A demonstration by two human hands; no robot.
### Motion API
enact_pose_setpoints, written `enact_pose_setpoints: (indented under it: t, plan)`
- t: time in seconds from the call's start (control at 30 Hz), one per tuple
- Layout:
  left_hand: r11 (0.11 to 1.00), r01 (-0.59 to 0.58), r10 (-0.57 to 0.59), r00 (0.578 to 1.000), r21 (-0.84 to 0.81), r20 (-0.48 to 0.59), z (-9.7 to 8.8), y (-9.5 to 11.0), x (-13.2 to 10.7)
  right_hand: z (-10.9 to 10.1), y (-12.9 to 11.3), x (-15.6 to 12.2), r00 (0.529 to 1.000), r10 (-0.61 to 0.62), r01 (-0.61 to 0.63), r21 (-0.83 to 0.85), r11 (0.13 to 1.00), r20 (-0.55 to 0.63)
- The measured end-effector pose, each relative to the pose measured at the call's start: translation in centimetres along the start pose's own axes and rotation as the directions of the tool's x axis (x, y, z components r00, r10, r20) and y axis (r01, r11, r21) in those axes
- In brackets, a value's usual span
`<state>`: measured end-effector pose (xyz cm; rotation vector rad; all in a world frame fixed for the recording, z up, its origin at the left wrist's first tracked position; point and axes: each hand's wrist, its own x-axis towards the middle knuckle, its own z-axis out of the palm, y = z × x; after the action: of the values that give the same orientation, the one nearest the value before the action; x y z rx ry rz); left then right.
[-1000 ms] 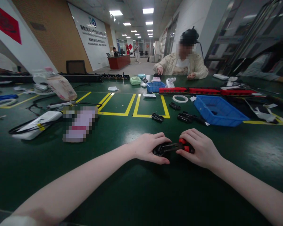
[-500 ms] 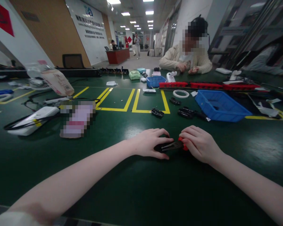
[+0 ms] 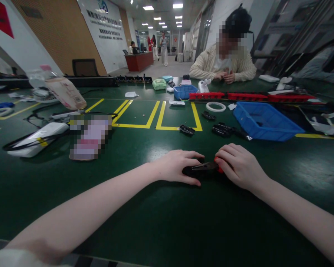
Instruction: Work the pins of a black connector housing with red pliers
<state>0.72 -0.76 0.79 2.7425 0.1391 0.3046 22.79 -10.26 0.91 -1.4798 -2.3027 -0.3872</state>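
Note:
My left hand (image 3: 178, 166) lies curled over a small black part (image 3: 189, 171) on the green table (image 3: 156, 218), pressing it down. Red-handled pliers (image 3: 208, 167) are gripped in my right hand (image 3: 238, 165), their dark jaws pointing left onto the black part. Only a bit of red handle shows by my right thumb. Both hands meet at the table's middle, close to me.
More black parts (image 3: 187, 129) (image 3: 222, 130) lie beyond my hands by yellow floor-tape boxes (image 3: 178, 128). A blue bin (image 3: 264, 122) sits right, red strips (image 3: 239, 97) and a small blue tray (image 3: 185, 92) behind. A white device with cable (image 3: 36, 139) lies left. A person (image 3: 225, 63) sits opposite.
The view has tilted up slightly. My right hand has closed further over the pliers' red handles, and my left hand has flattened more over the black part.

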Motion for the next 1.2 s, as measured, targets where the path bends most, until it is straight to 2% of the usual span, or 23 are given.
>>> enact_pose_setpoints:
  t: [0.2,0.3,0.5,0.63,0.8,0.9,1.03,1.1,1.2]
  plan:
    - [1.0,-0.009,0.009,1.0,-0.028,-0.001,-0.1,-0.2,0.0,0.1,0.3,0.1,0.998,0.028,-0.028,0.001,1.0,0.063]
    - [0.999,0.001,-0.001,1.0,-0.032,-0.001,-0.1,-0.1,0.1,0.1,1.0,0.0,0.996,0.064,-0.064,-0.008,0.998,0.058]
    - [0.999,0.037,-0.037,0.999,-0.017,0.0,-0.2,0.0,0.1,0.7,3.8,-0.3,0.964,0.264,-0.264,0.008,0.965,0.023]
    - [0.999,0.042,-0.042,0.999,-0.004,-0.008,-0.2,0.2,0.0,1.2,4.3,0.0,0.926,0.375,-0.376,0.041,0.926,0.031]
    - [0.996,0.079,-0.081,0.996,-0.041,-0.049,0.0,0.0,-0.1,0.5,4.7,0.0,0.955,0.296,-0.296,-0.006,0.955,0.034]
    - [0.996,0.084,-0.086,0.993,-0.033,-0.078,0.2,-0.2,-0.2,-0.4,6.0,-0.7,0.961,0.24,-0.237,-0.034,0.971,0.14]
    - [0.995,0.095,-0.096,0.992,-0.019,-0.085,0.2,-0.1,-0.2,-1.2,7.6,-1.7,0.916,0.256,-0.267,-0.005,0.964,0.309]
    - [0.993,0.118,-0.119,0.99,-0.023,-0.073,0.1,0.0,-0.2,-1.3,7.8,-1.9,0.912,0.255,-0.275,0.018,0.961,0.32]
    - [0.99,0.136,-0.137,0.989,-0.036,-0.05,0.0,0.2,-0.1,-1.3,7.5,-1.7,0.932,0.247,-0.251,-0.019,0.968,0.266]
